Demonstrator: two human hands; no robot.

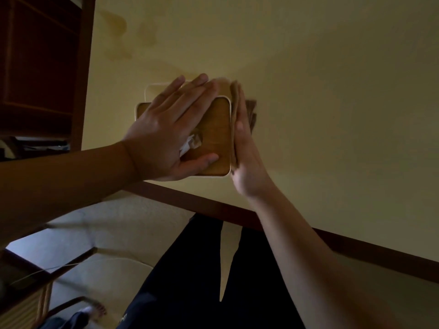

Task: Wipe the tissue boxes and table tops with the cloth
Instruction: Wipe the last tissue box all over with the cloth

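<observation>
Nearest are the person's dark trousers (190,269), standing just this side of the dark brown wooden edge (237,212) of the pale yellow table top (332,115). A bare foot (96,311) of someone else shows low down, left of the trousers.

Going further in, the square tissue box with a brown wooden lid and cream sides (213,138) sits on the table, a little way in from that edge. The box is the landmark here.

The left hand (164,131) lies flat on top of the box. Its fingers are straight and a bit spread, and the thumb lies along the near part of the lid. A bit of white tissue (187,146) peeks out beside the palm.

The right hand (247,157) is on the right side of the box. Its fingers are straight and close together, pressing the folded tan cloth (235,108) flat against that side wall.

The box looks light and stiff, so it would likely slide if pushed from one side only. Holding it down from the top seems the best grip. The cloth is soft and floppy, so a flat palm behind it works well.

Beyond the box, faint brownish stains (123,29) mark the table. Left of the box stands a dark wooden cabinet (40,62).
</observation>
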